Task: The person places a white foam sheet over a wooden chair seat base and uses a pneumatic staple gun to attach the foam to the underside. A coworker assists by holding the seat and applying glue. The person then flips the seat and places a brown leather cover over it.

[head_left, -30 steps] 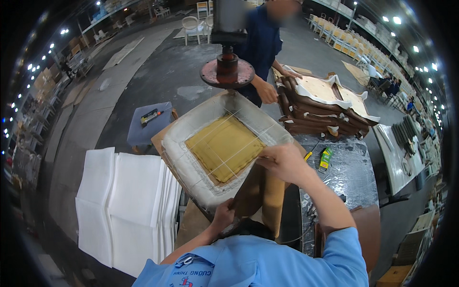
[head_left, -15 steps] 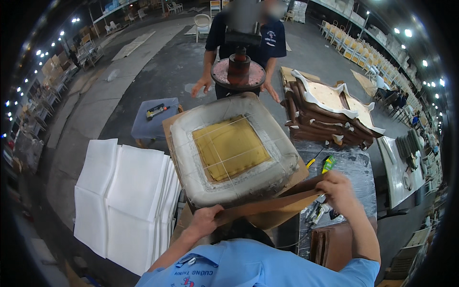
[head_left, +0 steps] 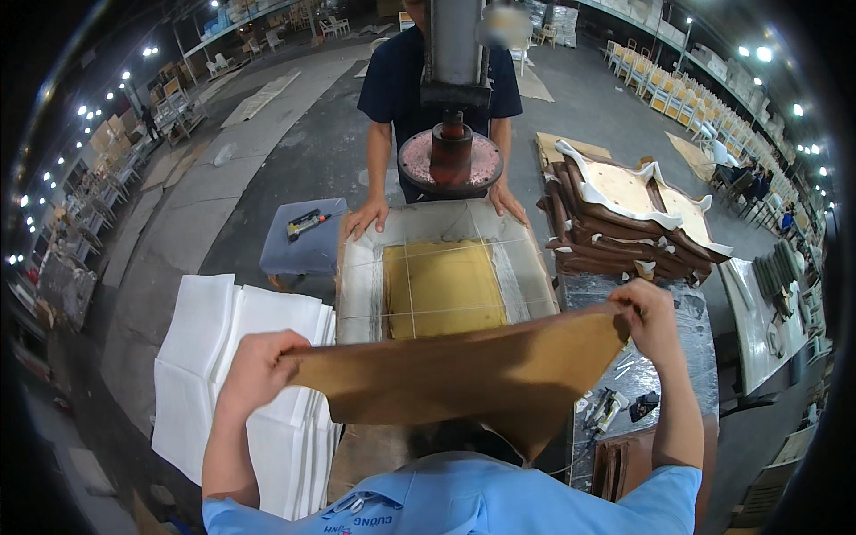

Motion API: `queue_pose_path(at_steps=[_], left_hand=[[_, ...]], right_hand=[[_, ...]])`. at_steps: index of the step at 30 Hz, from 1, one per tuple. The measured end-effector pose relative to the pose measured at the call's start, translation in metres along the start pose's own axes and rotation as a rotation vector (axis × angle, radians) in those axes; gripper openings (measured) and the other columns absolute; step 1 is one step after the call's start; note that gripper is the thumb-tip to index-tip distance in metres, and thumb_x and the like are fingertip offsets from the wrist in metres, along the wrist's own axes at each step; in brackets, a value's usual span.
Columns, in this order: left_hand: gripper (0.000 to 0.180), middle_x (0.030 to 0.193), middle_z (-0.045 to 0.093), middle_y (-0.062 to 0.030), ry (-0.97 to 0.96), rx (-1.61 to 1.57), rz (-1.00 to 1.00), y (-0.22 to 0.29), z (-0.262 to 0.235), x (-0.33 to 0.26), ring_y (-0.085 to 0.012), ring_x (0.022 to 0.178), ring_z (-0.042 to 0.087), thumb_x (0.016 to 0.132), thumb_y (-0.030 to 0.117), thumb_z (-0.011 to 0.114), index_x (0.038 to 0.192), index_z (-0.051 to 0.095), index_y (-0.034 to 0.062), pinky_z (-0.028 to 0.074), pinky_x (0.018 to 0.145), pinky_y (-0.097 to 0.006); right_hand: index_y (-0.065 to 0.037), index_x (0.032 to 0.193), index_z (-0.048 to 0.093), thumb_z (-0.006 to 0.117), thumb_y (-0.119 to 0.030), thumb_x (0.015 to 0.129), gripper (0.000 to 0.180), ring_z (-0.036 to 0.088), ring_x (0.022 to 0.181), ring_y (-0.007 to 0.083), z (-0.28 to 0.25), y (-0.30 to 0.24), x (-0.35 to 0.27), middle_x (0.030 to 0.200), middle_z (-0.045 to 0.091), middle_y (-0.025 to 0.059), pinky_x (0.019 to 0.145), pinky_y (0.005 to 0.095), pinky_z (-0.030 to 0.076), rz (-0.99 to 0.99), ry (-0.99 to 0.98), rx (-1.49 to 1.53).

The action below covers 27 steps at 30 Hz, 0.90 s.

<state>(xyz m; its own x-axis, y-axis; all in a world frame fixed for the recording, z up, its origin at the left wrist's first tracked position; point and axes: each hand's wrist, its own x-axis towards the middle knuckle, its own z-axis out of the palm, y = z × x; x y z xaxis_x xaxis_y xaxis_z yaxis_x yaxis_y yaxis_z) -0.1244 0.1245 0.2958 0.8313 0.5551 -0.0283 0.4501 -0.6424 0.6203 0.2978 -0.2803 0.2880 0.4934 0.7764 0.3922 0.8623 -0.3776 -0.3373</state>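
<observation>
Stretched between my hands is a brown sheet of leather-like material [head_left: 446, 374], its tan underside toward me. My left hand [head_left: 261, 367] pinches its left corner, and my right hand [head_left: 646, 314] grips the right corner a little higher. The sheet hangs over the near edge of a square padded grey-white form [head_left: 359, 283] and hides that edge. A yellow square panel [head_left: 446, 290] lies in the form's middle, with thin strings across it. Above the form's far side hangs a round press plate [head_left: 451, 162] on a red-brown shaft.
A co-worker [head_left: 379, 156] across from me rests both hands on the form's far corners. White foam sheets [head_left: 196, 330] stand at left beside a blue-grey stool [head_left: 303, 254] with a tool on it. Brown upholstered pieces [head_left: 615, 214] are stacked at right, near a plastic-covered table [head_left: 687, 348] holding tools.
My hands have risen and spread apart, pulling the brown sheet wide. The form has turned straighter, and the co-worker's hands have come down onto it.
</observation>
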Motion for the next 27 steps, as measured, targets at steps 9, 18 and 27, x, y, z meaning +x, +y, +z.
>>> queue_pose_path(at_steps=[9, 18, 27], left_hand=[[0.018, 0.093, 0.077, -0.0198, 0.059, 0.402, 0.091, -0.075, 0.012, 0.207, -0.0434, 0.092, 0.074, 0.100, 0.023, 0.075, 0.102, 0.079, 0.0051, 0.056, 0.080, -0.050], [0.023, 0.117, 0.078, -0.0189, 0.379, 0.440, 0.133, -0.076, 0.040, 0.368, -0.0425, 0.111, 0.072, 0.098, 0.022, 0.076, 0.117, 0.079, 0.0095, 0.056, 0.096, -0.053], [0.073, 0.145, 0.067, -0.0246, 0.247, -0.142, -0.327, -0.187, 0.136, 0.185, -0.0343, 0.135, 0.064, 0.099, 0.028, 0.082, 0.157, 0.051, -0.0033, 0.050, 0.115, -0.044]], right_hand=[[0.000, 0.102, 0.077, 0.078, -0.011, 0.091, 0.016, 0.074, 0.086, 0.0405, 0.097, 0.063, 0.154, 0.092, 0.077, 0.0219, 0.079, 0.0444, 0.057, 0.216, -0.086, 0.140], [-0.008, 0.121, 0.078, 0.077, -0.019, 0.093, 0.031, 0.074, 0.109, 0.0425, 0.177, 0.144, 0.282, 0.118, 0.077, 0.0231, 0.094, 0.0505, 0.059, 0.321, 0.059, 0.006], [-0.005, 0.154, 0.059, 0.086, -0.024, 0.094, 0.069, 0.073, 0.118, 0.0284, 0.216, 0.157, 0.073, 0.127, 0.076, 0.0163, 0.101, 0.0399, 0.058, 0.608, -0.050, 0.391]])
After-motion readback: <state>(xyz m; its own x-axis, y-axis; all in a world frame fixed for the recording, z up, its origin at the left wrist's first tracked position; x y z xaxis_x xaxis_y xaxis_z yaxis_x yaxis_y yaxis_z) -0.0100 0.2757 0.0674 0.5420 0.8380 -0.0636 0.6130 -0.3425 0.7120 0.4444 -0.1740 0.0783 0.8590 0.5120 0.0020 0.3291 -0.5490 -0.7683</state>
